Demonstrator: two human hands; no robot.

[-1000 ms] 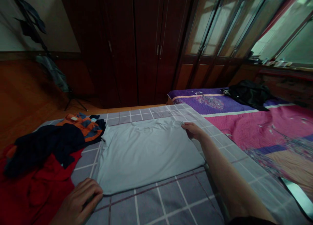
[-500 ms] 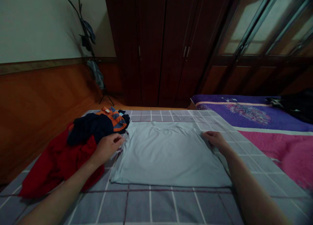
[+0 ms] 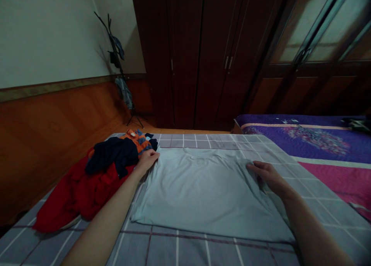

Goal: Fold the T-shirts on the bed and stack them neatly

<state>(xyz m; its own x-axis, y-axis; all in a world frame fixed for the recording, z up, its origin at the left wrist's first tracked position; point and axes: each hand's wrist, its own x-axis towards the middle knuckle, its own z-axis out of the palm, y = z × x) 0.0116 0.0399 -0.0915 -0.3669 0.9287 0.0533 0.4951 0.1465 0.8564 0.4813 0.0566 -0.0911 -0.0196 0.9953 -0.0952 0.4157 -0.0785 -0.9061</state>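
Observation:
A light grey-white T-shirt (image 3: 199, 192) lies spread on the checked bedsheet, its neckline at the far side and its sleeves not showing at the sides. My left hand (image 3: 148, 160) pinches its far left corner, thumb and fingers pressed together. At the far right edge, my right hand (image 3: 268, 175) has its fingertips closed on the fabric, with small creases running inward from there. The near hem slants down toward the right.
Left of the shirt is a heap with a red garment (image 3: 87, 194), a dark navy garment (image 3: 114, 156) and an orange patterned one (image 3: 137, 140). A coat stand (image 3: 120, 69) and dark wardrobe (image 3: 185, 57) stand beyond. A purple and pink bed (image 3: 290, 136) is at right.
My left hand has gone from beside the shirt's left edge to its far corner. The shirt's right side has shifted right and nearer with my right hand. The view has turned slightly left.

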